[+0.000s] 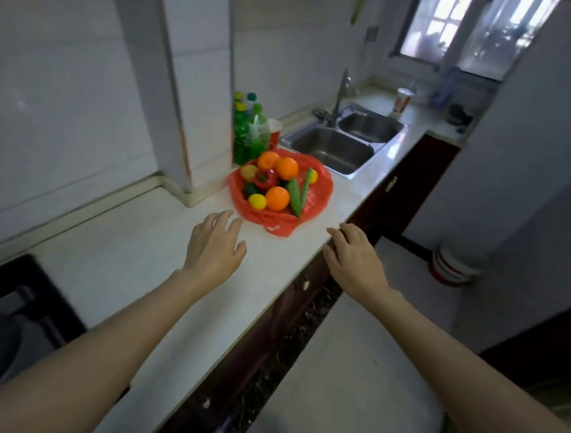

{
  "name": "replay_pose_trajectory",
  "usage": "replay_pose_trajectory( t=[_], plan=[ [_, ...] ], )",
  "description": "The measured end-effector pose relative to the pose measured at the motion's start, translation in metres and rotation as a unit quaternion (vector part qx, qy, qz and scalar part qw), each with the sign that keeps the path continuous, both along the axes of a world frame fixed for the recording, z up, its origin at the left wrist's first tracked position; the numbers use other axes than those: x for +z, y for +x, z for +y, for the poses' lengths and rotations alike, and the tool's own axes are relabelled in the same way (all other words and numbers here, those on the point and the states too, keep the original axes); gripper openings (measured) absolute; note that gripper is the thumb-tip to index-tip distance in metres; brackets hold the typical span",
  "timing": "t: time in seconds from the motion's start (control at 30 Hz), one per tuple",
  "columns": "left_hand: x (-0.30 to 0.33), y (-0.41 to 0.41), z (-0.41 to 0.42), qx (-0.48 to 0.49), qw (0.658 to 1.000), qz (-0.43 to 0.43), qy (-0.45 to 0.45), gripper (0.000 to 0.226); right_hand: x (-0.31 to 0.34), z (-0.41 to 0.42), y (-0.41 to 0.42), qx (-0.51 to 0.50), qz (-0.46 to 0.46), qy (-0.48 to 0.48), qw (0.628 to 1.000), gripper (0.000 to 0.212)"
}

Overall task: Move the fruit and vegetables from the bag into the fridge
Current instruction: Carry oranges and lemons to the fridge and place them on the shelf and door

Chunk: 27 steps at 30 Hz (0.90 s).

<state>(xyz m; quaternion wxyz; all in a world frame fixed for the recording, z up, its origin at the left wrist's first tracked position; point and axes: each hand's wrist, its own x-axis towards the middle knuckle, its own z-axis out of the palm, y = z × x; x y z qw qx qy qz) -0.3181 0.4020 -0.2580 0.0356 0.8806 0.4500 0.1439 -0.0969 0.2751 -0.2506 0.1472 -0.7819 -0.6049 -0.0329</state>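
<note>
A: On the white worktop (159, 240), against the tiled pillar: one red plastic bag (316, 198), mouth spread flat. Contents?

B: Three oranges (277, 198), two lemons (257, 201), one red pepper (266, 178), two cucumbers (294, 193). Laid open, likely so each piece can be picked singly. All still bagged; no fridge identified with certainty.

A: Cucumber orientation?

B: Long axes run near-to-far, meeting at the near ends in a V, tips pointing toward the sink (333, 150).

A: Hands?

B: Left hand (215, 245): fingers spread and relaxed, holding nothing, over the worktop just short of the bag. Right hand (354, 256): likewise loose and empty, at the worktop's front edge, near the bag's knotted corner. Judged: both reaching for the bag.

A: Neighbours?

B: Green bottles (249, 135) behind the bag.
</note>
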Motion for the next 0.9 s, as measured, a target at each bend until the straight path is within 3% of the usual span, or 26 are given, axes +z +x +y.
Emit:
replay_pose_trajectory(
  t=[0.2,0.4,0.9],
  plan=[
    [-0.029,0.109,0.037,-0.026,1.000,-0.004,-0.018,0.044,-0.025,0.020,0.103,-0.036,0.021,-0.026,0.999,0.048],
    [-0.048,0.183,0.066,0.033,0.998,-0.007,-0.049,0.044,-0.044,0.056,0.185,0.011,0.019,-0.031,0.999,0.046],
    [-0.101,0.264,0.158,0.135,0.985,-0.003,-0.104,0.046,-0.099,0.210,0.273,0.103,0.042,-0.072,0.991,0.043]
  ],
)
